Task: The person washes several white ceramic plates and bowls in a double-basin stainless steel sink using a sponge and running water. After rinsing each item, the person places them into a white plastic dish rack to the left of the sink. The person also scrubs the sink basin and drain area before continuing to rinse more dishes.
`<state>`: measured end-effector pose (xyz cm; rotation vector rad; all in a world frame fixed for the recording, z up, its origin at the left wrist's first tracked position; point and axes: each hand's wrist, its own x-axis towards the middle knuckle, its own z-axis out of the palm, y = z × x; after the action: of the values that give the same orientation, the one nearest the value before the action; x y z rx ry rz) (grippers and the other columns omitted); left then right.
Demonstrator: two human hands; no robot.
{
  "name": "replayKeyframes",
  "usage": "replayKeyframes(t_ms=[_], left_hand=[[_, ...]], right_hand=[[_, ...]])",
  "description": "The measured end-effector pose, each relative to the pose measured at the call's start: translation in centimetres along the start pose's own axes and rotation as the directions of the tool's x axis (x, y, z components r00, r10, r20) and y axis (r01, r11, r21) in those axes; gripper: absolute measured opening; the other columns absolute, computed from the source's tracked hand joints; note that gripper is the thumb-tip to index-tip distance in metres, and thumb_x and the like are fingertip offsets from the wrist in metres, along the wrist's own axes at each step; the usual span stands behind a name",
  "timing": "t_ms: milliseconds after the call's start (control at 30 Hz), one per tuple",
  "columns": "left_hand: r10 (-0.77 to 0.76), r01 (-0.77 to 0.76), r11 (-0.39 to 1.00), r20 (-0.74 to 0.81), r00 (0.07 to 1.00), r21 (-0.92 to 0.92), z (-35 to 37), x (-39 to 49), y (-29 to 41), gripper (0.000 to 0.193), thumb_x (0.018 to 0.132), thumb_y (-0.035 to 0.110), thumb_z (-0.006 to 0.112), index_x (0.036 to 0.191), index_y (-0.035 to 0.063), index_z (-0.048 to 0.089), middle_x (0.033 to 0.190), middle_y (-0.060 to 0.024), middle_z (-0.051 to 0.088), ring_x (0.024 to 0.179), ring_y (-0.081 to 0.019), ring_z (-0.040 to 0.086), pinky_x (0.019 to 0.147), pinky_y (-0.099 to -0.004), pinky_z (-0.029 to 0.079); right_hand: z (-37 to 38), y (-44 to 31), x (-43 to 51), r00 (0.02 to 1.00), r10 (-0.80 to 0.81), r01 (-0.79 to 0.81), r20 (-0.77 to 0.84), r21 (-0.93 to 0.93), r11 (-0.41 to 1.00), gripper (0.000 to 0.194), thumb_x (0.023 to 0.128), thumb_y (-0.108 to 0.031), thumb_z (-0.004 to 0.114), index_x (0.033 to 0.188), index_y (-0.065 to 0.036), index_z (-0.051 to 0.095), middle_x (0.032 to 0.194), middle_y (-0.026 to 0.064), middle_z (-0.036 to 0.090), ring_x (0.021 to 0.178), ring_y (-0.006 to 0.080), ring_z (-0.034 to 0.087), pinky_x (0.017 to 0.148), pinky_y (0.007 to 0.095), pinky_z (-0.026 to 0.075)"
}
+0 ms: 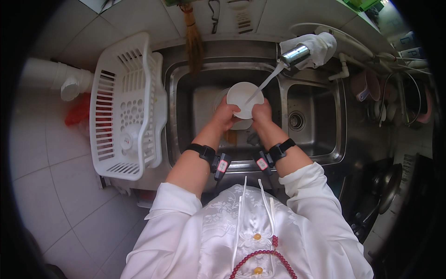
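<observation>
Between both hands I hold a white bowl (244, 96) over the larger sink basin (198, 101). My left hand (224, 113) grips its left side, with the thumb at the rim. On the right side, my right hand (262, 111) grips it too. Water runs from the chrome faucet (295, 55) into the bowl in a slanted stream. Beneath my hands, more pale dishware (241, 125) shows in the basin, mostly hidden. A dark, crumpled thing (253, 138) lies near the basin's front; I cannot tell what it is.
Left of the sink stands a white plastic dish rack (150, 104) with a small white bowl (129, 140) inside. A smaller basin with a drain (296, 120) lies to the right. A straw brush (193, 38) hangs behind. White cloth (324, 48) wraps the faucet base. Pans (388, 188) sit far right.
</observation>
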<state>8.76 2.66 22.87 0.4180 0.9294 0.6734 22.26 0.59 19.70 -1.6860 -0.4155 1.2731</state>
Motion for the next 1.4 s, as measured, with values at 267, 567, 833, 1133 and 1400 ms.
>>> replayKeyframes(t_ms=[267, 567, 833, 1133, 1400], left_hand=[[0.271, -0.029, 0.656, -0.2, 0.942, 0.754, 0.0, -2.4, 7.1, 0.06, 0.066, -0.003, 0.047, 0.125, 0.0053, 0.039, 0.113, -0.0188, 0.051, 0.099, -0.0361, 0.057, 0.059, -0.0437, 0.057], [0.371, -0.27, 0.83, -0.122, 0.92, 0.488, -4.3, -14.7, 22.4, 0.06, 0.062, -0.001, 0.042, 0.123, -0.0001, 0.042, 0.106, -0.0159, 0.055, 0.087, -0.0291, 0.062, 0.061, -0.0421, 0.058], [0.618, -0.046, 0.44, -0.265, 0.741, 0.897, -14.1, -16.9, 26.9, 0.057, 0.065, -0.001, 0.039, 0.122, 0.0037, 0.045, 0.102, -0.0183, 0.059, 0.091, -0.0336, 0.06, 0.068, -0.0461, 0.055], [0.736, 0.37, -0.469, 0.124, 0.666, 0.802, -17.1, -13.4, 21.6, 0.059, 0.069, -0.001, 0.056, 0.126, 0.0093, 0.042, 0.115, -0.0212, 0.041, 0.107, -0.0404, 0.043, 0.085, -0.0445, 0.045], [0.751, 0.405, -0.498, 0.148, 0.644, 0.767, -18.1, -18.1, 22.0, 0.059, 0.069, -0.003, 0.054, 0.126, 0.0089, 0.043, 0.112, -0.0193, 0.041, 0.103, -0.0392, 0.043, 0.082, -0.0429, 0.045]], right_hand=[[-3.7, -0.3, 0.5, 0.906, 0.234, -0.206, 0.352, -0.116, 0.972, 0.033, 0.088, -0.034, 0.055, 0.109, -0.008, 0.053, 0.1, 0.0043, 0.058, 0.086, 0.0169, 0.055, 0.073, 0.0314, 0.045], [-2.6, 3.3, 1.2, 0.896, 0.315, -0.189, 0.314, -0.373, 0.908, 0.026, 0.084, -0.024, 0.058, 0.105, -0.009, 0.055, 0.096, 0.0026, 0.058, 0.086, 0.0173, 0.055, 0.073, 0.0323, 0.047], [-2.4, 6.1, 3.6, 0.969, 0.16, 0.0, 0.186, -0.653, 0.757, 0.042, 0.078, -0.023, 0.064, 0.111, 0.0, 0.053, 0.099, 0.0175, 0.061, 0.087, 0.0279, 0.061, 0.067, 0.0384, 0.051], [-1.7, 11.5, 6.3, 0.999, -0.015, 0.048, 0.048, -0.811, 0.583, 0.052, 0.078, -0.016, 0.062, 0.122, 0.002, 0.041, 0.089, 0.0189, 0.06, 0.071, 0.0302, 0.064, 0.048, 0.0418, 0.051], [-1.1, 13.9, 8.4, 0.921, 0.385, -0.279, 0.056, -0.593, 0.755, 0.029, 0.083, -0.017, 0.054, 0.103, 0.003, 0.052, 0.085, 0.0179, 0.06, 0.066, 0.0315, 0.063, 0.05, 0.0385, 0.052]])
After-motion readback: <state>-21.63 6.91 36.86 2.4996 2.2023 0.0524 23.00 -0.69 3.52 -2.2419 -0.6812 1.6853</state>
